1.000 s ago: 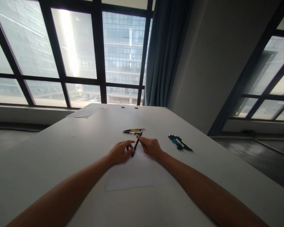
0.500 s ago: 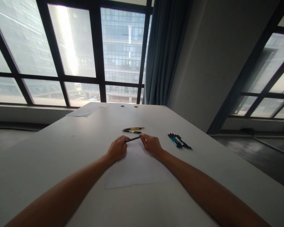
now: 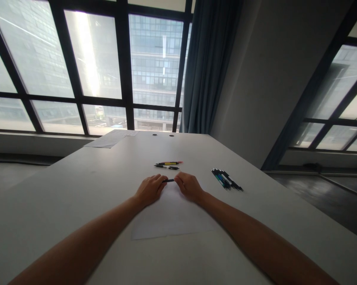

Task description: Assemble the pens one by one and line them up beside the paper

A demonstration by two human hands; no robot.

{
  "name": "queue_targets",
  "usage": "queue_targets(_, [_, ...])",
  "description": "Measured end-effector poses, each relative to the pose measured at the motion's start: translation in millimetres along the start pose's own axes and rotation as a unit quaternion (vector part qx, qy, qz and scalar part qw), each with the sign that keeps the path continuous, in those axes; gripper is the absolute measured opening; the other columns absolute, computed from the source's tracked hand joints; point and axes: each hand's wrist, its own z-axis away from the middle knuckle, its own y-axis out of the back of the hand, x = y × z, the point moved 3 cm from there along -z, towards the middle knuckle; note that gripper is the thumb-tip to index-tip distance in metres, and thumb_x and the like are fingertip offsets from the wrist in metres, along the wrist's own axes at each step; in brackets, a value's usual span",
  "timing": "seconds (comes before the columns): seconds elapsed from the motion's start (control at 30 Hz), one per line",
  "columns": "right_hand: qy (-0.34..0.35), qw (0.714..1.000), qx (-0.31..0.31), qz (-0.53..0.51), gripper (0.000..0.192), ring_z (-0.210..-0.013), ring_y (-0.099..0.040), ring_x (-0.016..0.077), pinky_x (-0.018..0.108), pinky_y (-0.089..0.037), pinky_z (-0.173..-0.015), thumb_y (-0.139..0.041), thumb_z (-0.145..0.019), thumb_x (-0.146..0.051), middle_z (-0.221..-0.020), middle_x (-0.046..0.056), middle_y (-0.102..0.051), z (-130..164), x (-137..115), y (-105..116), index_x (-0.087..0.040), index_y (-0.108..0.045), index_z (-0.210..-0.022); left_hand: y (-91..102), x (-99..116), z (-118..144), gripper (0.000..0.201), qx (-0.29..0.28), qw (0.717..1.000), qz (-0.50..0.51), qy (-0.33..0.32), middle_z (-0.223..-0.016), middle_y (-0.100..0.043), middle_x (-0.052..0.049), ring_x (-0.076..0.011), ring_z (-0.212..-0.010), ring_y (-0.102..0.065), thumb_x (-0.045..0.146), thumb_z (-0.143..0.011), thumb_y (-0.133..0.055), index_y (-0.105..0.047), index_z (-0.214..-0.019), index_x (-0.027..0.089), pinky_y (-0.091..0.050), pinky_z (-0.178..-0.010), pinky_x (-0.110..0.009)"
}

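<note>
A dark pen (image 3: 168, 180) spans the gap between my two hands, above the far edge of a white sheet of paper (image 3: 169, 215). My left hand (image 3: 150, 190) is closed on its left end. At the other end, the fingers of my right hand (image 3: 189, 185) pinch the pen. Just beyond my hands lie a black pen (image 3: 166, 167) and a yellow-and-black pen (image 3: 169, 163) with an orange tip, side by side. To the right of my right hand, several dark pens (image 3: 226, 179) lie in a slanted row, some with green or blue barrels.
The white table (image 3: 113, 174) stretches toward the windows. Papers (image 3: 109, 139) lie at its far left corner. Two dark round discs (image 3: 171, 135) sit near the far edge. A blue-grey curtain (image 3: 202, 79) and a wall stand behind on the right.
My hands have come closer together along the pen, so less of it shows between them. The pen is lower and more level than before.
</note>
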Motion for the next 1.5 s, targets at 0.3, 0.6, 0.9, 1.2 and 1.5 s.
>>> queue_targets(0.3, [0.061, 0.997, -0.038, -0.003, 0.042, -0.071, -0.055, 0.0179, 0.03, -0.04, -0.068, -0.033, -0.102, -0.038, -0.075, 0.007, -0.064, -0.6, 3.4, -8.0, -0.017, -0.062, -0.079, 0.5, 1.4, 2.0, 0.024, -0.033, 0.999, -0.016, 0.001, -0.104, -0.069, -0.002, -0.0194, -0.089, -0.067, 0.029, -0.097, -0.04, -0.059, -0.111, 0.025, -0.05, -0.075, -0.029])
queue_targets(0.6, [0.077, 0.996, -0.028, -0.033, 0.023, -0.075, -0.058, 0.0185, 0.031, -0.043, -0.073, -0.053, -0.095, -0.034, -0.08, 0.007, -0.066, -0.1, 0.6, -3.3, -0.017, -0.067, -0.089, -0.8, -0.4, 2.0, 0.026, -0.054, 0.998, -0.028, 0.011, -0.105, -0.071, -0.003, -0.0216, -0.088, -0.069, 0.028, -0.095, -0.041, -0.061, -0.11, 0.024, -0.051, -0.075, -0.031])
queue_targets(0.9, [0.003, 0.999, -0.03, -0.022, 0.024, -0.073, -0.057, 0.0169, 0.03, -0.041, -0.072, -0.047, -0.096, -0.031, -0.078, 0.005, -0.065, 0.7, 4.1, -5.0, -0.018, -0.062, -0.082, -1.3, -2.4, 2.0, 0.027, -0.048, 0.998, -0.014, 0.031, -0.105, -0.072, -0.004, -0.0214, -0.091, -0.069, 0.028, -0.095, -0.04, -0.062, -0.111, 0.025, -0.051, -0.078, -0.032])
queue_targets(1.2, [-0.033, 0.998, -0.033, -0.052, 0.006, -0.075, -0.057, 0.0175, 0.031, -0.041, -0.074, -0.057, -0.089, -0.024, -0.08, 0.004, -0.064, 0.0, 2.2, -3.0, -0.018, -0.058, -0.087, -0.1, -1.8, 1.6, 0.027, -0.057, 0.997, -0.019, 0.044, -0.105, -0.072, -0.004, -0.021, -0.092, -0.068, 0.028, -0.095, -0.04, -0.062, -0.111, 0.025, -0.051, -0.078, -0.031])
queue_targets(1.5, [-0.023, 0.997, -0.026, -0.076, 0.012, -0.074, -0.058, 0.0172, 0.033, -0.043, -0.076, -0.059, -0.087, -0.026, -0.086, 0.004, -0.066, 0.3, 1.5, -3.3, -0.019, -0.058, -0.096, 1.0, -1.3, 1.5, 0.026, -0.057, 0.997, -0.018, 0.05, -0.105, -0.072, -0.003, -0.0212, -0.09, -0.068, 0.028, -0.095, -0.04, -0.062, -0.109, 0.024, -0.051, -0.077, -0.031])
